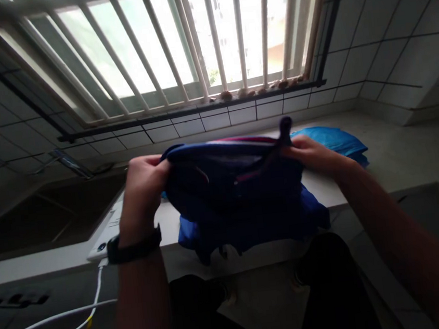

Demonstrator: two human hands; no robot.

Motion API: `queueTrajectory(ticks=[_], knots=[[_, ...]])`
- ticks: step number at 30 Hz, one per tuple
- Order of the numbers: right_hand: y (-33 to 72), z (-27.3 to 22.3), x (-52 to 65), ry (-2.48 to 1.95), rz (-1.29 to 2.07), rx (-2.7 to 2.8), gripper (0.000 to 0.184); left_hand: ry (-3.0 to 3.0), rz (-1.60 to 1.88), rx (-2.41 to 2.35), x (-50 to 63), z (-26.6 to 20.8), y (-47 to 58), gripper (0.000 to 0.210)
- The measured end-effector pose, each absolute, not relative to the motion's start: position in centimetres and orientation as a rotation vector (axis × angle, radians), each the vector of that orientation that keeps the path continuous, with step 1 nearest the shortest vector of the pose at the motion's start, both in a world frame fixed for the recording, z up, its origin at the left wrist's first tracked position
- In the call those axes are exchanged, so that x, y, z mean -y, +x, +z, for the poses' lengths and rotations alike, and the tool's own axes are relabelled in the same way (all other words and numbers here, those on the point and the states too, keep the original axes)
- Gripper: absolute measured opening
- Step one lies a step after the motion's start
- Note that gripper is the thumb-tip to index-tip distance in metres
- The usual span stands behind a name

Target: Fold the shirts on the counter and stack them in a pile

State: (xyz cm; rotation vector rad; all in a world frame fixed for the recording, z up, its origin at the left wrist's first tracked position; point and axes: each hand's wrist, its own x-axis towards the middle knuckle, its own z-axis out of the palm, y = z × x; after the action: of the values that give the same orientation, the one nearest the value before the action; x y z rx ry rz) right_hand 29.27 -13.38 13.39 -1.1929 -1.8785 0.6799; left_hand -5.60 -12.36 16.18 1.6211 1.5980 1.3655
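A dark blue garment (239,199) with white and pink trim hangs stretched between my two hands over the counter's front edge. My left hand (141,186), a dark band on its wrist, is closed on the garment's upper left corner. The upper right part is pinched by my right hand (314,154), where a dark fold sticks up. Brighter blue fabric (314,209) shows below and drapes over the edge; whether it belongs to the same garment I cannot tell. Behind my right hand lies a light blue folded bundle (330,142).
A dark sink (52,218) with a metal faucet (72,164) is at left. A white power strip (102,245) with white cables (96,298) lies beside it. A barred window (175,43) stands behind the pale counter (391,151). My dark-clad legs (330,289) are below.
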Motion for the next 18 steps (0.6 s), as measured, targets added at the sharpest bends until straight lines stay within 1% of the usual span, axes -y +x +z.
queueTrajectory(ticks=[2,3,4,6,8,10,12,15,17,18], knots=[[28.4,13.3,8.9,-1.385,0.378,1.829,0.06,1.651,1.399,-1.732,8.5,16.5,-3.9,0.026],[27.7,13.1,7.0,-1.484,0.217,1.789,0.055,1.667,1.43,-1.765,6.9,16.3,-3.1,0.026],[26.9,12.7,5.7,-1.558,0.093,1.767,0.052,1.741,1.412,-1.838,5.6,16.0,-2.4,0.032],[25.0,11.4,4.5,-1.657,0.009,1.831,0.056,1.93,1.194,-2.011,4.2,14.6,-1.7,0.052],[23.2,9.6,4.9,-1.736,0.101,1.984,0.063,2.02,0.808,-2.112,4.3,12.3,-1.8,0.061],[21.7,7.5,6.1,-1.914,0.28,2.075,0.062,2.007,0.513,-2.128,5.1,9.7,-2.3,0.057],[20.7,5.6,7.1,-2.097,0.417,2.127,0.06,2.018,0.405,-2.081,6.0,7.2,-2.8,0.051],[20.3,3.6,7.6,-2.149,0.395,2.219,0.058,2.107,0.436,-1.98,6.7,5.0,-3.2,0.033],[20.8,2.9,7.3,-2.112,0.352,2.237,0.056,2.132,0.53,-1.979,6.8,4.7,-3.5,0.02],[21.2,2.7,7.0,-2.1,0.358,2.231,0.055,2.126,0.61,-2.0,6.8,4.9,-3.7,0.018]])
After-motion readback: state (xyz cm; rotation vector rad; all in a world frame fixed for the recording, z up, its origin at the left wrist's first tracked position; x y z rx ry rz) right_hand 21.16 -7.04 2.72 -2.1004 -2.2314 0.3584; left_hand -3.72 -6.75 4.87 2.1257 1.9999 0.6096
